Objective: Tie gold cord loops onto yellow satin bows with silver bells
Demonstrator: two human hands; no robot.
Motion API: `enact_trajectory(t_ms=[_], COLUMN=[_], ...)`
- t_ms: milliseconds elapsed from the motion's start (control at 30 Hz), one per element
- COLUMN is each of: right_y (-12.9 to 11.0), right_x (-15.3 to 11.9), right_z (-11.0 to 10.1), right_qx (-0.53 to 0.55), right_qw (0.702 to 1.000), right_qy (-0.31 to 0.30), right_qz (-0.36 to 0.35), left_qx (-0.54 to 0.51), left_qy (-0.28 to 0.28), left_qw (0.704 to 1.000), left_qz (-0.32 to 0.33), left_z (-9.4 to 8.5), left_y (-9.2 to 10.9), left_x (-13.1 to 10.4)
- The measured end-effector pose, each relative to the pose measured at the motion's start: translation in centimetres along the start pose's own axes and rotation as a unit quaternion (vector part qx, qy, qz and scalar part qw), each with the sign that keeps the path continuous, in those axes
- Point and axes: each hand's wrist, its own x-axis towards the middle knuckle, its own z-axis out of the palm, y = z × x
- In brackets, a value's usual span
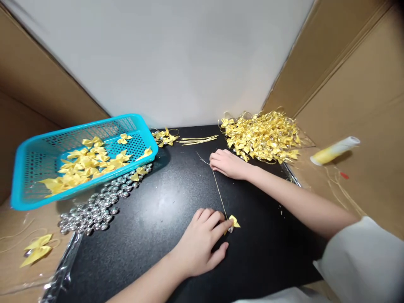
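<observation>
My left hand (203,240) is low on the black table, its index finger pressed on a small yellow ribbon bow (234,221) with a silver bead (230,229) at its middle. The thumb stays apart from the bow, and part of the bow is hidden under the finger. From the bow a thin gold cord (220,194) runs straight up to my right hand (227,163). That hand is closed on the cord, fingers curled, with a loose end (202,159) sticking out to its left.
At the left, a blue basket (20,176) holds several yellow bows, with silver beads (94,214) heaped in front. Cut cords (198,140) lie at the back beside finished bows (164,137). A large pile of corded bows (261,136) and a tube (334,150) are at the right.
</observation>
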Motion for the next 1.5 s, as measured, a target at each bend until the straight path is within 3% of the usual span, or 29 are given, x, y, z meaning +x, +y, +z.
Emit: enact_trajectory(t_ms=[133,333,667,833,933,1133,1500], right_y=[1.5,2.0,2.3,3.5,4.4,5.4,5.7], right_x=[1.6,1.9,2.7,4.6,6.3,8.2,6.9], right_z=[0.0,0.2,0.2,-0.1,-0.3,-0.1,-1.7], right_qx=[0.006,0.038,-0.060,-0.048,-0.050,-0.052,-0.009], right_qw=[1.000,0.997,0.993,0.979,0.974,0.979,0.980], right_qy=[0.007,0.035,0.021,0.068,0.052,0.021,0.056], right_qz=[0.007,0.057,0.096,0.184,0.214,0.199,0.191], left_qx=[0.001,0.000,-0.031,-0.032,-0.035,-0.055,-0.056], left_qy=[-0.005,-0.008,-0.028,-0.020,-0.011,0.013,0.083], left_qw=[1.000,1.000,0.999,0.999,0.999,0.998,0.994], left_qz=[0.006,0.004,-0.005,-0.001,0.008,0.024,0.041], left_z=[0.0,-0.5,0.0,0.1,0.1,0.1,-0.2], left_y=[0.1,0.4,0.2,0.1,0.1,-0.1,0.0], left_x=[-0.1,0.0,-0.1,-0.1,-0.2,-0.2,0.0])
